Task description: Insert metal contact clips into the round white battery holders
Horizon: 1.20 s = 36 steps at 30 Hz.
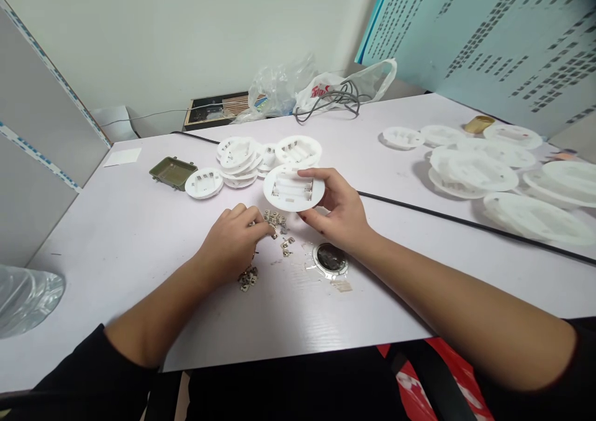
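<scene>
My right hand grips a round white plastic battery holder by its right edge, thumb below and fingers above. The holder is tilted toward me, and springs show at the ends of its slots. My left hand is closed in a pinch at a loose pile of small metal battery contacts. A contact shows at its fingertips, but whether they hold it is hidden. More metal contacts lie just below the left hand. Several similar white holders are stacked behind.
An olive-green plastic tray sits at left. A round dark-centred disc lies beneath my right wrist. More white holders spread beyond a black cable. Plastic bags and a coiled cord are at the back, a clear bottle at left.
</scene>
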{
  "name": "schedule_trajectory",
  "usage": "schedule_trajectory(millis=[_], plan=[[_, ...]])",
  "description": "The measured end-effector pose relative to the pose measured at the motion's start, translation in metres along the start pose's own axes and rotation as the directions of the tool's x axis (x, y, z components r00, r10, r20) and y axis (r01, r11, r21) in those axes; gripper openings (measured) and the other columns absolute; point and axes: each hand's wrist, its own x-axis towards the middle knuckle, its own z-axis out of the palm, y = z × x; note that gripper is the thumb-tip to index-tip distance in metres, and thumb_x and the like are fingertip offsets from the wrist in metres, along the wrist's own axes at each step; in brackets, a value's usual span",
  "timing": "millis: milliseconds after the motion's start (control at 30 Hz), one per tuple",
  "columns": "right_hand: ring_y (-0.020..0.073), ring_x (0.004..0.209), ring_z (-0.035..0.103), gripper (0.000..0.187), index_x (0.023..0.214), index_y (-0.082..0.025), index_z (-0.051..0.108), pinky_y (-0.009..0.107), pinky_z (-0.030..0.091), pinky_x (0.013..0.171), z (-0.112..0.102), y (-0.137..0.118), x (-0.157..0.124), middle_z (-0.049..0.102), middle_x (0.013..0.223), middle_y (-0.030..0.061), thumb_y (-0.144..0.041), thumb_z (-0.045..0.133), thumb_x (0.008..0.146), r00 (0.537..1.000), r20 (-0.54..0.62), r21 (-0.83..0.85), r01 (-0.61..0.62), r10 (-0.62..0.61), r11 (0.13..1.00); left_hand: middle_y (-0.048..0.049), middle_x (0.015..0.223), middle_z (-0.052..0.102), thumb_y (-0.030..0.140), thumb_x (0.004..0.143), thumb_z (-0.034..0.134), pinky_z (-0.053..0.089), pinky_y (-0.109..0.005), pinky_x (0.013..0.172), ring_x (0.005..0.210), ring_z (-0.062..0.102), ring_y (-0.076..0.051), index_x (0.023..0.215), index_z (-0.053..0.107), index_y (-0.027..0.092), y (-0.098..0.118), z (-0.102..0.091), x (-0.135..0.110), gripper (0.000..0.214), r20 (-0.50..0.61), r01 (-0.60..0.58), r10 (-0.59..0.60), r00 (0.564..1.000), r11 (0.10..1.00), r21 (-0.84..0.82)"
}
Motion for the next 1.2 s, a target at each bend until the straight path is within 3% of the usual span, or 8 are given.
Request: schedule_trajectory(millis=[233,367,500,767,933,1200], plan=[[0.0246,0.100,0.066,0.044,0.118,-0.026,0.061,0.034,0.061,0.061,-0.002,0.001,-0.001,0.067,0.121,0.0064,-0.027,0.072,0.075,1.000,-0.009,0.003,-0.016,0.016,1.000,-0.0026,0.086,0.069,0.015,0.097,0.056,0.044,-0.033,0.074,0.080,0.057,-0.019,0.093,0.073,0.022,-0.017,-0.010,-0.001,0.019,0.032,0.090,-0.086,0.996,0.985,-0.149],[0.0250,0.101,0.067,0.044,0.117,-0.026,0.062,0.033,0.062,0.060,-0.003,0.002,-0.001,0.067,0.122,0.0072,-0.026,0.073,0.074,1.000,-0.001,0.008,-0.018,0.018,1.000,-0.0016,0.087,0.073,0.018,0.097,0.061,0.046,-0.032,0.078,0.083,0.062,-0.018,0.092,0.074,0.022,-0.030,-0.021,-0.001,0.014,0.092,0.023,0.000,0.996,0.967,-0.252],[0.0266,0.106,0.067,0.042,0.116,-0.026,0.062,0.034,0.062,0.063,-0.004,0.002,-0.001,0.068,0.124,0.0078,-0.027,0.073,0.075,1.000,-0.011,-0.014,0.000,0.000,1.000,-0.0018,0.086,0.073,0.023,0.097,0.063,0.043,-0.032,0.075,0.079,0.058,-0.018,0.090,0.076,0.025,-0.039,-0.029,-0.002,0.014,0.130,-0.066,0.087,0.988,0.985,-0.159],[0.0277,0.109,0.066,0.041,0.115,-0.026,0.064,0.037,0.063,0.068,-0.005,0.002,-0.001,0.069,0.122,0.0071,-0.027,0.073,0.075,1.000,0.003,-0.047,0.020,-0.019,0.999,-0.0017,0.084,0.072,0.019,0.098,0.060,0.044,-0.031,0.076,0.080,0.059,-0.017,0.088,0.079,0.027,-0.034,-0.030,-0.002,0.023,0.182,-0.119,0.159,0.970,0.970,-0.213],[0.0282,0.111,0.066,0.040,0.114,-0.026,0.064,0.037,0.063,0.069,-0.005,0.002,-0.001,0.069,0.120,0.0073,-0.026,0.073,0.075,1.000,0.004,-0.030,0.023,-0.023,0.999,-0.0021,0.083,0.071,0.018,0.099,0.059,0.043,-0.031,0.075,0.079,0.060,-0.017,0.089,0.079,0.026,-0.035,-0.032,-0.002,0.023,0.150,-0.094,0.125,0.981,0.975,-0.202],[0.0293,0.114,0.065,0.040,0.114,-0.026,0.064,0.040,0.064,0.073,-0.005,0.002,-0.001,0.068,0.116,0.0070,-0.030,0.074,0.076,1.000,-0.003,-0.030,0.013,-0.013,0.999,-0.0008,0.079,0.070,0.033,0.091,0.075,0.046,-0.029,0.075,0.079,0.063,-0.017,0.083,0.079,0.025,-0.033,-0.043,-0.001,0.012,0.259,-0.021,0.114,0.959,0.942,-0.336]])
